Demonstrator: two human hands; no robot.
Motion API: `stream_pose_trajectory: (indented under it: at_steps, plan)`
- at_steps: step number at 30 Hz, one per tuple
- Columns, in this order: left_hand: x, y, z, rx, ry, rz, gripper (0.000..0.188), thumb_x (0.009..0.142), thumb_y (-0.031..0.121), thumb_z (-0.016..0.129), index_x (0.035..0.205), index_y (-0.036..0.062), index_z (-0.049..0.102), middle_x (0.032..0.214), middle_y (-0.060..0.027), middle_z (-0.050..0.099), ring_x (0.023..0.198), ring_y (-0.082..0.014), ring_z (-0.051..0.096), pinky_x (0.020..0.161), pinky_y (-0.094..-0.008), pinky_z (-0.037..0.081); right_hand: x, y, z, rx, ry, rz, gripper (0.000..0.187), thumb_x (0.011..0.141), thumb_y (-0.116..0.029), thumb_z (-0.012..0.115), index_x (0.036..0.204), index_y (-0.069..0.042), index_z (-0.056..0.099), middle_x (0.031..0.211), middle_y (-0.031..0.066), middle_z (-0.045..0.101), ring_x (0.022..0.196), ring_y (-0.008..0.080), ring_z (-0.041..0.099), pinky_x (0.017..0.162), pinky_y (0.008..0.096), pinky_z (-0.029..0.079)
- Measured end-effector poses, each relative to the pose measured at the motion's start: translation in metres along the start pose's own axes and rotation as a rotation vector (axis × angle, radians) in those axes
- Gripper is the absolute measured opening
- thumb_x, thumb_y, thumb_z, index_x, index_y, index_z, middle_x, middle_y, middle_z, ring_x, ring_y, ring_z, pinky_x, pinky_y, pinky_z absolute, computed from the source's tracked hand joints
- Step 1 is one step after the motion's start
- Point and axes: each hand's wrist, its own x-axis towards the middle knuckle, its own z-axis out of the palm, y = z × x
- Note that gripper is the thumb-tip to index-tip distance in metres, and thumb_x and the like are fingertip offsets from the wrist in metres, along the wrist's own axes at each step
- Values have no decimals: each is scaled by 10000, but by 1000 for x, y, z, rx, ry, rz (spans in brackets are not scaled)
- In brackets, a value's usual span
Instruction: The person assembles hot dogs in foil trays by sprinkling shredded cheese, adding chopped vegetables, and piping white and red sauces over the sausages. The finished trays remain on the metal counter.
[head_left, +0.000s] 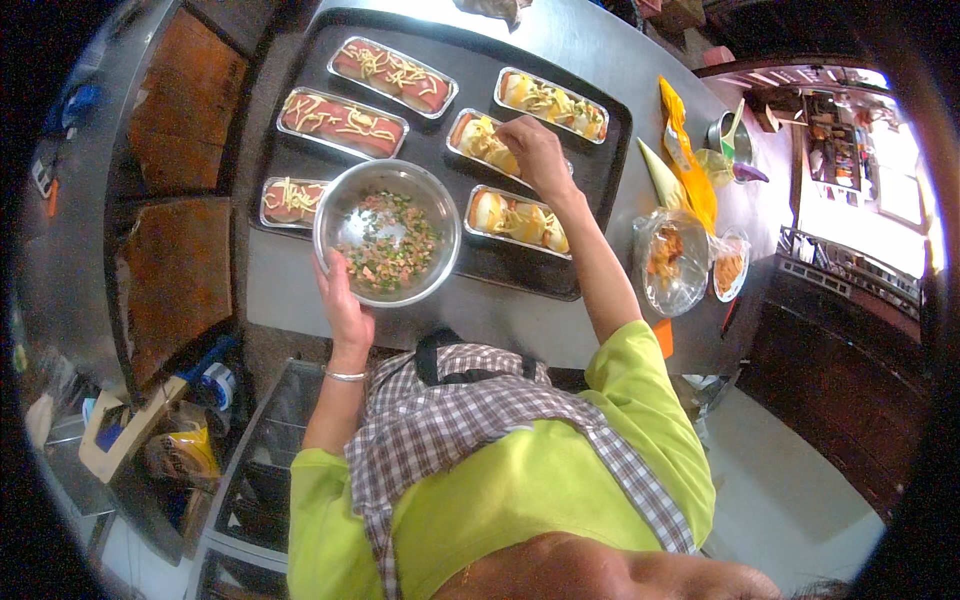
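My left hand [347,305] grips the lower left side of a metal mixing bowl [447,245], tilted a little over the tray's front edge. Chopped green and pink bits [385,245] lie inside it. Fingers pinched together, my right hand [538,155] hovers over the middle foil pan [480,140] on the right; what they hold is hidden. That pan has rolls with white and yellow topping, as do the foil pan behind [552,103] and the foil pan in front [517,221]. On the left, three foil pans [393,75] hold pinkish loaves with pale shreds; the bowl partly covers the nearest.
The pans sit on a dark baking tray [445,175] on a metal table [290,300]. To its right lie a yellow piping bag [680,140], a clear bag of orange-brown food [665,262] and a small bowl [730,265]. A metal pot [740,140] stands farther back.
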Motion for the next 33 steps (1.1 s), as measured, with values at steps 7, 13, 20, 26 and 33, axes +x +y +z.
stream_pose_trajectory:
  at_steps: [7, 13, 20, 26, 33]
  plan:
    - [5, 3, 4, -12, 9, -12, 483, 929, 304, 426, 1334, 78, 291, 1274, -87, 423, 1135, -204, 454, 929, -353, 411, -24, 11, -19, -102, 22, 55, 128, 810, -95, 557, 919, -59, 615, 927, 125, 591, 844, 307, 585, 711, 372, 481]
    - [5, 2, 11, -13, 15, 3, 485, 923, 313, 439, 1321, 67, 313, 1266, -88, 432, 1138, -205, 453, 933, -360, 409, -43, 27, -28, -107, 55, 20, 130, 803, -80, 575, 924, -46, 610, 884, 102, 605, 820, 284, 602, 702, 357, 491]
    - [4, -1, 9, -10, 10, 20, 463, 920, 308, 445, 1298, 61, 342, 1255, -89, 444, 1122, -208, 471, 927, -356, 418, -61, 29, -39, -131, 155, 21, 140, 785, -63, 582, 922, -55, 612, 904, 93, 602, 820, 277, 603, 681, 349, 495]
    - [2, 0, 11, 3, -4, -16, 487, 918, 311, 452, 1314, 62, 317, 1258, -92, 440, 1118, -215, 475, 920, -359, 423, -64, 22, -42, -196, 192, 24, 163, 755, -21, 599, 914, -55, 610, 870, 97, 597, 789, 268, 599, 674, 333, 494]
    - [2, -7, 9, 31, -78, -65, 547, 928, 278, 434, 1362, 51, 190, 1289, -140, 372, 1153, -222, 428, 938, -358, 398, -57, 1, -54, 15, 369, 72, 119, 764, 0, 604, 882, -16, 611, 809, 114, 600, 734, 228, 604, 635, 298, 481]
